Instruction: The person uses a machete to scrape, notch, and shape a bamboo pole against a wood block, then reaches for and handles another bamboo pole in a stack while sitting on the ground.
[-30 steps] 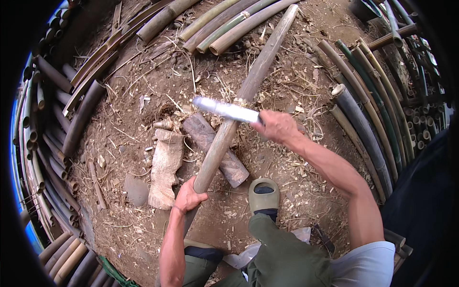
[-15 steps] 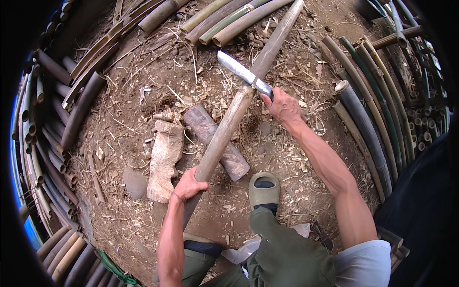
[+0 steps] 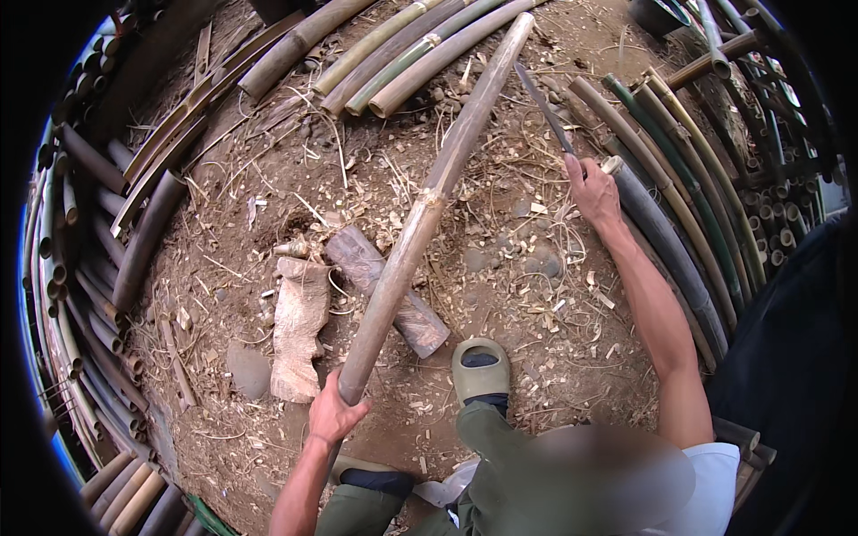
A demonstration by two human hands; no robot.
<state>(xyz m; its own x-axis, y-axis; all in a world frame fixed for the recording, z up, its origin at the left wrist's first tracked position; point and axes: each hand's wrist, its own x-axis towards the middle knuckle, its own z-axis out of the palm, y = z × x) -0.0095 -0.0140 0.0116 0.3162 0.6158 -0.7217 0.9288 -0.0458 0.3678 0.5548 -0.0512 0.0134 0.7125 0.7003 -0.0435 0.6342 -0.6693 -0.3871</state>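
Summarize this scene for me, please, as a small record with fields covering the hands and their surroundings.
Left hand: gripping a long pole
Right hand: holding a knife, blade to the pole's right
Pole angle: slanting up and rightward, crossing over a short log
Left of log: pale wood block, jagged-edged
Far right: bamboo poles
Ground: brown soil, scattered chips

Bare brown earth (image 3: 500, 304) forms the ground, littered with pale wood chips (image 3: 539, 208) and fibrous shreds. Just off centre toward 8 o'clock lies a short, dark round log (image 3: 418, 327). Farther out at 8 o'clock come a pale hewn wood block (image 3: 297, 332) with a ragged edge, then a smooth grey stone (image 3: 248, 371). Bamboo poles (image 3: 438, 64) lie side by side around 12 o'clock; more bamboo lengths (image 3: 661, 234) lie between 2 and 3 o'clock.
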